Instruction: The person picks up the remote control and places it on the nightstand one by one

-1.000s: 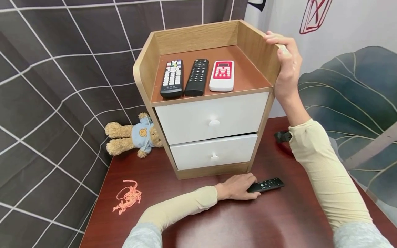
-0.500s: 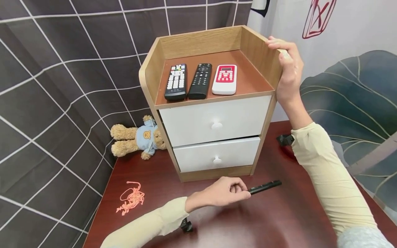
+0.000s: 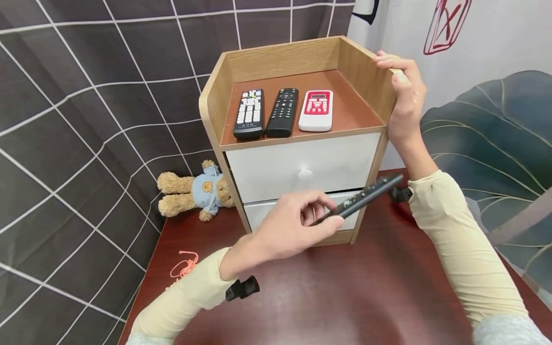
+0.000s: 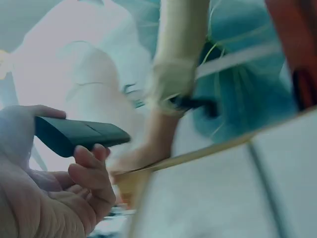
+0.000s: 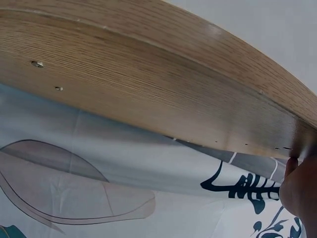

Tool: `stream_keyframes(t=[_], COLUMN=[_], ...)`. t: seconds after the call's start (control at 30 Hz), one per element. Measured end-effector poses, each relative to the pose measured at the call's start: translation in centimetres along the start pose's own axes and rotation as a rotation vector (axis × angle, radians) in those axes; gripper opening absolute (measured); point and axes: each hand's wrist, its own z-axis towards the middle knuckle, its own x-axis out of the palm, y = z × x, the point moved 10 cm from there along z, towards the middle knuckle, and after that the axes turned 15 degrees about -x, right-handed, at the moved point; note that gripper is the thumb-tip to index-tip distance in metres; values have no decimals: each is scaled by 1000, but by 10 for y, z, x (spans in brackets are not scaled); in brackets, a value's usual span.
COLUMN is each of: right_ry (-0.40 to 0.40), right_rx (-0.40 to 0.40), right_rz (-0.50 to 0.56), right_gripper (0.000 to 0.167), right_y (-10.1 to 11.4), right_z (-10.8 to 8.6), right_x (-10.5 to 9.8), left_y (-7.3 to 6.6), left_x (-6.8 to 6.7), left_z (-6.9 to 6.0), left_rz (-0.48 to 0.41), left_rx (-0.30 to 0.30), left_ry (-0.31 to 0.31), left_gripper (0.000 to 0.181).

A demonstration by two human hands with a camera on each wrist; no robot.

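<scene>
My left hand [image 3: 286,223] pinches one end of a black remote control [image 3: 362,197] between thumb and fingers, tilted up in front of the drawers. In the left wrist view the remote [image 4: 81,134] shows its dark underside. My right hand [image 3: 404,96] holds the top edge of the right side panel of a small wooden cabinet [image 3: 282,58]. On the cabinet's top lie a black remote with white buttons [image 3: 249,115], a slim black remote [image 3: 282,112] and a white remote with a red face [image 3: 316,111], side by side.
Two white drawers [image 3: 276,165] with round knobs front the cabinet. A teddy bear [image 3: 204,189] in a blue top lies at its left. Tangled pink cord [image 3: 186,267] lies on the dark red table [image 3: 345,297]. A dark grid curtain [image 3: 86,143] hangs at the left.
My left hand has lifted the black remote control off the table, up to the height of the drawers, and tilted it. My right hand has stayed on the cabinet's side panel.
</scene>
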Motion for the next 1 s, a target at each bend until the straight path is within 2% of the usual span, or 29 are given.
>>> stream_keyframes(t=[0.1,0.2,0.27,0.4,0.53,0.67,0.83,1.0], right_ry=[-2,-25,-34,-6,9,16,-3,-10], right_rx=[-20,-14,-9,-16,-19,-26,-18,12], right_rz=[9,41,47,-11,-30,-27,3,29], right_gripper=[35,35,35,37,38,38,38,37], right_y=[2,4,5,4,0,-2,1,4], right_z=[-1,0,1,1,-2,-3,-1,-1], right_x=[0,-1,-2,-5,-7,-5,-3,2], left_y=[-33,-63,-79,-100,-111,-119,-120,-114], left_x=[-25,-42,-48,-52,-48,-45,-43,-42], left_z=[-6,-7,0,33,68,94,123,150], left_rz=[166,336,459,751,933,1034,1068,1086], left_rx=[80,128,120,10,-67,-98,-184,-315], left_ry=[-161,-285,-344,-417,-417,-431,-410,-383], left_gripper=[18,19,19,23,26,23,22,35])
